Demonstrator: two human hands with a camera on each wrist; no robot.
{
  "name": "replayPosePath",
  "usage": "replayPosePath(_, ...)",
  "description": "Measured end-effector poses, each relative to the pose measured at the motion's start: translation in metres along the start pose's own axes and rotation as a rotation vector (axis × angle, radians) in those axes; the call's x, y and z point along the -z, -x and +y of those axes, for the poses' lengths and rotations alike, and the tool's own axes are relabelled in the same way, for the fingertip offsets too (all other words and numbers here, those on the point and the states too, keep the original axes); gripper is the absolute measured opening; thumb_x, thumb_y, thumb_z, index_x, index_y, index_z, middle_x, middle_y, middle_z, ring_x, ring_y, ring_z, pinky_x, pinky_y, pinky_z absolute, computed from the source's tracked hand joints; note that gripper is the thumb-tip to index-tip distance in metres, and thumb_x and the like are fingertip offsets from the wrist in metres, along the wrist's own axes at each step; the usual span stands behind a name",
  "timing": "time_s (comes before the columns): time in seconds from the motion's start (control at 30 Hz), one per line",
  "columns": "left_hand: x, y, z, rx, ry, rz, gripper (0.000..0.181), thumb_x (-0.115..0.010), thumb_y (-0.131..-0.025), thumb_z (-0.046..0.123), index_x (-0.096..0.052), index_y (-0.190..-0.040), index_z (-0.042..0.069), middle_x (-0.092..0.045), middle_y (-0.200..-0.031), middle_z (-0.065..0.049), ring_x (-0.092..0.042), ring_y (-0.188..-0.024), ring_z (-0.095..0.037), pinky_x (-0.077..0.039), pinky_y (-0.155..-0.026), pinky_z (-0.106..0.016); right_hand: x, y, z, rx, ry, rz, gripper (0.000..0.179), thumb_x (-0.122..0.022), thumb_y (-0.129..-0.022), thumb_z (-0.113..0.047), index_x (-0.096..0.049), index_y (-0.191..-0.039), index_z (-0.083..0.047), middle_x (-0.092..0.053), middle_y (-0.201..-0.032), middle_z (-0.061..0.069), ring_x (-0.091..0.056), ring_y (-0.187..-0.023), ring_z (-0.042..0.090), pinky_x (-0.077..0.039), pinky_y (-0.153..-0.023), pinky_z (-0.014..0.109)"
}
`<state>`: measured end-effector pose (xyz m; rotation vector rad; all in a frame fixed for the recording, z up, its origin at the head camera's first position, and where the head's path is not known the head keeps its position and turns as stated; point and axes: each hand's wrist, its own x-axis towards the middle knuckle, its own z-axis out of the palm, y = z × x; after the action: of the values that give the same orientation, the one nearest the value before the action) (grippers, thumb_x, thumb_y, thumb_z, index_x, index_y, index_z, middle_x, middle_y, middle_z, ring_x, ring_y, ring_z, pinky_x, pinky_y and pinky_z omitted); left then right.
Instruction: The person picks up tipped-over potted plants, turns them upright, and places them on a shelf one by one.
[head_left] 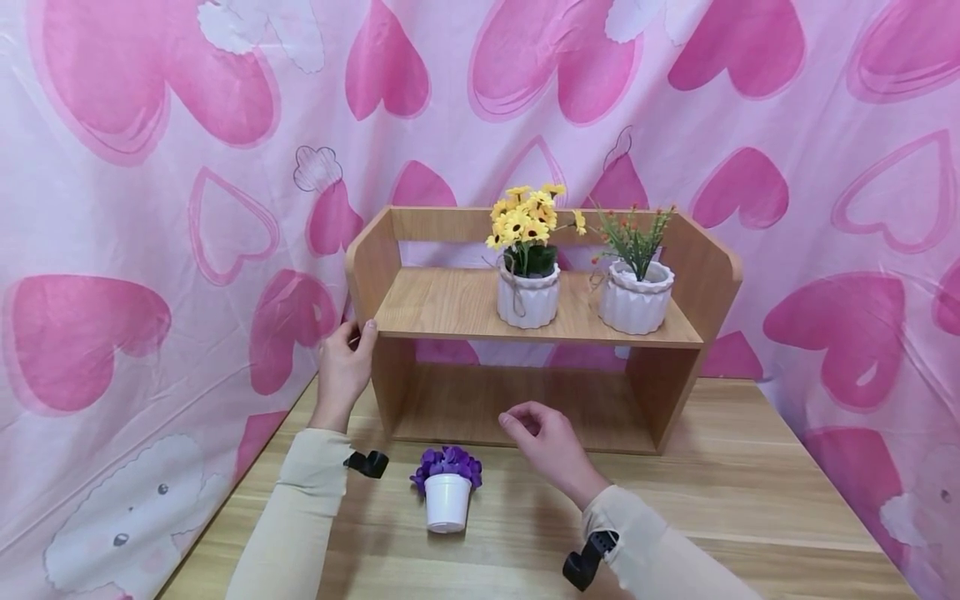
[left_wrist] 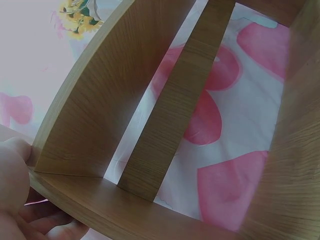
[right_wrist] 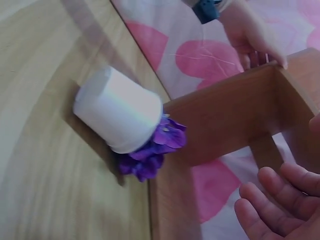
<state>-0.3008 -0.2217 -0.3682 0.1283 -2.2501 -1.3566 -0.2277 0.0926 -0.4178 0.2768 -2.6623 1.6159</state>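
Observation:
My left hand [head_left: 345, 371] grips the left side panel of a two-tier wooden shelf [head_left: 450, 300], thumb on the front edge and fingers round the outer side. In the left wrist view, the thumb and curled fingers wrap the wooden edge [left_wrist: 75, 200]. My right hand [head_left: 551, 450] hovers in front of the lower compartment, fingers loosely bent with nothing between them. Between the forearms, a white pot [head_left: 447, 504] with purple flowers [head_left: 448, 467] lies tipped over on the table, its base facing me. The right wrist view shows this pot [right_wrist: 122, 110] left of the right hand's fingers [right_wrist: 270, 205].
On the upper tier stand a white ribbed pot [head_left: 528, 300] with yellow flowers and, to its right, another white pot [head_left: 636, 304] with small orange blooms. The wooden table [head_left: 750, 492] carries the shelf. A pink heart-patterned curtain [head_left: 180, 208] hangs behind and at both sides.

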Motion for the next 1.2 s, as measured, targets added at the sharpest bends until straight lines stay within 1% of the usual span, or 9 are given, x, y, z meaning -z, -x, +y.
replayPosePath(0.17, 0.000, 0.000, 0.000, 0.006, 0.000, -0.003, 0.056, -0.056, -0.111, 0.040, -0.062, -0.146, -0.003, -0.063, -0.149, -0.030, -0.064, -0.137, -0.046, -0.054, -0.116, -0.057, -0.010, 0.005, 0.007, -0.032, 0.018, -0.035, 0.029, -0.070, -0.105, -0.036, -0.075, -0.117, -0.010, -0.075, -0.103, 0.003, -0.065, -0.092, 0.017, -0.058, -0.080, 0.028)
replayPosePath(0.27, 0.000, -0.001, 0.001, 0.017, -0.003, -0.002, 0.056, -0.056, -0.111, 0.041, -0.062, -0.146, -0.003, -0.063, -0.150, -0.029, -0.063, -0.138, -0.046, -0.054, -0.116, -0.057, -0.014, 0.007, 0.008, -0.043, 0.010, -0.054, 0.032, -0.070, -0.105, -0.038, -0.075, -0.118, -0.009, -0.075, -0.104, 0.003, -0.066, -0.093, 0.017, -0.059, -0.081, 0.029)
replayPosePath(0.33, 0.000, -0.001, 0.002, 0.006, -0.002, 0.009, 0.055, -0.057, -0.111, 0.041, -0.064, -0.143, -0.003, -0.064, -0.148, -0.029, -0.064, -0.137, -0.045, -0.054, -0.115, -0.057, -0.017, 0.008, 0.009, -0.051, 0.000, -0.065, 0.035, -0.069, -0.105, -0.041, -0.074, -0.119, -0.009, -0.074, -0.105, 0.003, -0.066, -0.095, 0.018, -0.059, -0.081, 0.031)
replayPosePath(0.5, -0.002, -0.002, 0.000, -0.047, 0.003, 0.039, 0.050, -0.059, -0.110, 0.036, -0.067, -0.138, -0.005, -0.069, -0.140, -0.030, -0.068, -0.132, -0.046, -0.057, -0.111, -0.057, -0.022, 0.010, 0.014, -0.069, -0.005, -0.085, 0.042, -0.068, -0.105, -0.047, -0.074, -0.121, -0.009, -0.073, -0.106, 0.003, -0.065, -0.096, 0.019, -0.058, -0.080, 0.032)
replayPosePath(0.6, -0.002, -0.002, 0.000, -0.054, 0.009, 0.042, 0.049, -0.059, -0.110, 0.035, -0.068, -0.137, -0.006, -0.069, -0.139, -0.031, -0.069, -0.130, -0.046, -0.058, -0.110, -0.057, -0.026, 0.011, 0.018, -0.059, 0.002, -0.096, 0.040, -0.067, -0.105, -0.045, -0.074, -0.120, -0.008, -0.074, -0.104, 0.006, -0.065, -0.093, 0.018, -0.058, -0.079, 0.031)
replayPosePath(0.8, -0.002, -0.001, 0.000, -0.040, -0.003, 0.042, 0.050, -0.059, -0.110, 0.037, -0.068, -0.137, -0.005, -0.069, -0.140, -0.030, -0.069, -0.131, -0.045, -0.057, -0.111, -0.058, -0.035, 0.017, 0.028, -0.019, -0.002, -0.117, 0.035, -0.069, -0.105, -0.039, -0.075, -0.114, -0.006, -0.075, -0.099, 0.011, -0.066, -0.085, 0.016, -0.058, -0.071, 0.029)
replayPosePath(1.0, -0.001, 0.000, 0.000, -0.029, 0.007, 0.028, 0.052, -0.059, -0.110, 0.038, -0.066, -0.140, -0.004, -0.067, -0.143, -0.030, -0.067, -0.133, -0.046, -0.056, -0.113, -0.058, -0.043, 0.024, 0.034, 0.004, 0.023, -0.155, 0.037, -0.068, -0.104, -0.040, -0.076, -0.112, -0.005, -0.075, -0.095, 0.009, -0.064, -0.080, 0.014, -0.056, -0.067, 0.027)
replayPosePath(1.1, -0.001, 0.000, -0.001, -0.018, 0.005, 0.018, 0.053, -0.058, -0.111, 0.038, -0.065, -0.142, -0.003, -0.066, -0.145, -0.029, -0.066, -0.134, -0.046, -0.055, -0.114, -0.058, -0.046, 0.028, 0.036, 0.007, 0.014, -0.180, 0.038, -0.068, -0.104, -0.039, -0.075, -0.112, -0.003, -0.076, -0.096, 0.011, -0.064, -0.076, 0.014, -0.055, -0.063, 0.027)
replayPosePath(1.2, -0.001, -0.001, -0.001, -0.022, 0.004, 0.017, 0.052, -0.058, -0.111, 0.038, -0.065, -0.142, -0.004, -0.066, -0.145, -0.029, -0.067, -0.134, -0.046, -0.055, -0.114, -0.058, -0.051, 0.030, 0.040, 0.024, 0.002, -0.193, 0.037, -0.069, -0.104, -0.037, -0.075, -0.110, -0.001, -0.075, -0.093, 0.012, -0.064, -0.073, 0.014, -0.055, -0.062, 0.027)
